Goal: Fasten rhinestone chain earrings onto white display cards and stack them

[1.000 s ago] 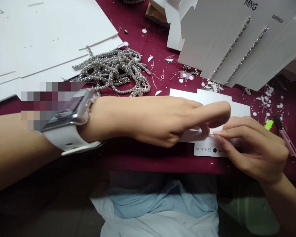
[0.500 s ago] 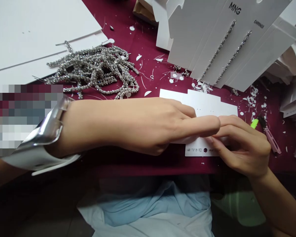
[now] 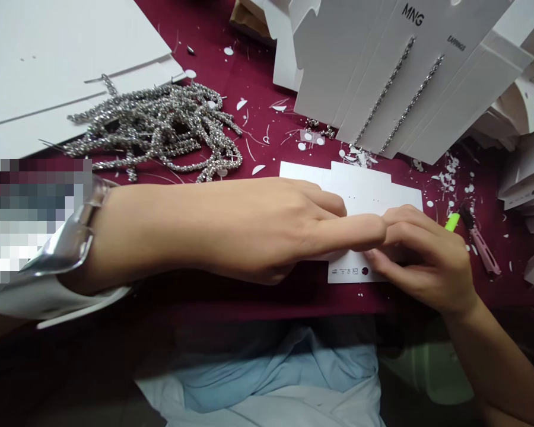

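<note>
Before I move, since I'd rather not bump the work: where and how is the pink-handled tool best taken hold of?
Probably pinch the pink handle by its lower end, coming from the right. The tool lies slantwise, dark end up beside the lime-green piece, handle pointing away from it, and the right hand sits close on its left.

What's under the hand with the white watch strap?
Below the bare left hand is a flat white card with stepped edges, lying on a dark red surface. The part directly beneath the palm is covered, so anything else there can't be seen.
</note>
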A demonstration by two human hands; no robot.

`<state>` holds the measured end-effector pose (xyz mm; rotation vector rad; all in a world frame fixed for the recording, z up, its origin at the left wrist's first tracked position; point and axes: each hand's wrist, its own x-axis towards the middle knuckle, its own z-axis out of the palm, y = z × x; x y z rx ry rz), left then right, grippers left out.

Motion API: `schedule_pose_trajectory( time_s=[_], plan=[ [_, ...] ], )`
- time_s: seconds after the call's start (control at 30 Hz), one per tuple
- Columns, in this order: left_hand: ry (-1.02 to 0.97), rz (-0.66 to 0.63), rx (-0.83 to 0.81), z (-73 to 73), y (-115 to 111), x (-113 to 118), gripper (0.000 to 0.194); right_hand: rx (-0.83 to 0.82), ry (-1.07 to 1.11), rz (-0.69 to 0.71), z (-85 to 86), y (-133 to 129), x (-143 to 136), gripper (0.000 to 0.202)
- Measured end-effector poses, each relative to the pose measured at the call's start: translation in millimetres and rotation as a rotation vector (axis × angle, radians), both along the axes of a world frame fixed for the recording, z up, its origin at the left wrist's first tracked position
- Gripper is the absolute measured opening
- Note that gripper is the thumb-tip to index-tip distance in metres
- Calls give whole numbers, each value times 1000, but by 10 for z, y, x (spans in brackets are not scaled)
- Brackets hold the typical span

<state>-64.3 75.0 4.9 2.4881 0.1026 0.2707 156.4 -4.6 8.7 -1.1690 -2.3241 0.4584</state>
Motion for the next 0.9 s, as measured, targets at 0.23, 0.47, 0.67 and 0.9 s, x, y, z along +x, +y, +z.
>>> schedule_pose_trajectory(
  time_s=[0.23,0.47,0.67,0.9],
  plan=[
    [-37,0,-16,2,-1,-2,51,-36,-26,-19,11,7,4,16],
    [-15,-3,-45,-8,12,0,47,-1,-6,-12,-7,-9,10,16],
    [26,-7,-37,13,5,-4,54,78,-34,-34,1,-26,53,21],
    [22,-19,40,33,-2,5,48,194,-200,-53,38,-230,14,27]
  ],
)
